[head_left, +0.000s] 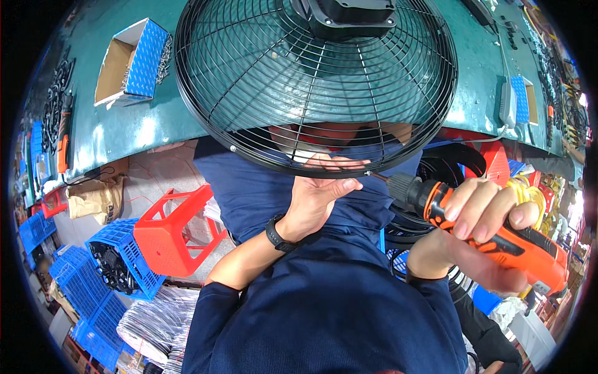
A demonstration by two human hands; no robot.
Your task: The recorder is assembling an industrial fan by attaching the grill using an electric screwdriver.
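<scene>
A black wire fan guard (274, 163) overhangs the near edge of the green table, with a black motor housing (352, 20) on top. My left hand (316, 198) grips its near rim, fingers passing underneath and thumb in front. An orange and black cordless drill (523, 252) is wrapped in my right hand (479, 212). The drill's chuck points left, and its thin bit reaches a small silver screw (367, 172) at the rim, beside my left thumb. Whether the bit sits in the screw head is too small to tell. Another screw (233, 148) shows further left along the rim.
On the green table (143, 128) stand an open blue and white box (140, 62) at left and a smaller blue box (518, 100) at right. Another orange tool (63, 153) lies at the left edge. Below left are a red stool (165, 246) and blue crates (87, 280).
</scene>
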